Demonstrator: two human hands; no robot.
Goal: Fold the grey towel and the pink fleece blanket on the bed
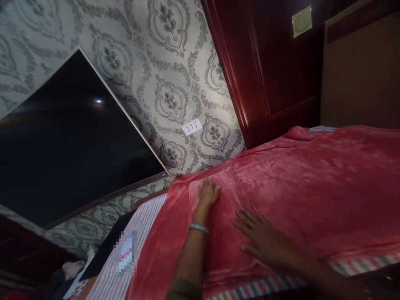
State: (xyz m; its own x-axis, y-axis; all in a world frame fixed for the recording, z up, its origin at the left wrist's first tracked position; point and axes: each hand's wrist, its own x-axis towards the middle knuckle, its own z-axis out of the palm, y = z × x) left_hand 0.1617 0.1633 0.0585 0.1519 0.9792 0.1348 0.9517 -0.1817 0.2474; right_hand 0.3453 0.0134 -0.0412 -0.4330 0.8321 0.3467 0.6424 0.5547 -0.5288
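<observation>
A red plush blanket [300, 183] lies spread over a bed with a striped sheet [146, 212]. My left hand [208, 192] rests on the blanket towards its far edge, fingers stretched out, with a silvery bracelet on the wrist. Nearer and to the right, my right hand [258, 235] lies flat on the blanket with its fingers spread. Neither hand grips the cloth. Light creases run through the blanket between and beyond the hands. Below it, a striped strip of cloth shows along the near edge.
A large dark television screen [78, 146] hangs on the patterned wall at the left. A paper marked 277 [192, 126] sticks to the wallpaper. Dark red wood panelling [250, 62] with a switch plate [301, 21] and a brown board [359, 75] stand behind the bed.
</observation>
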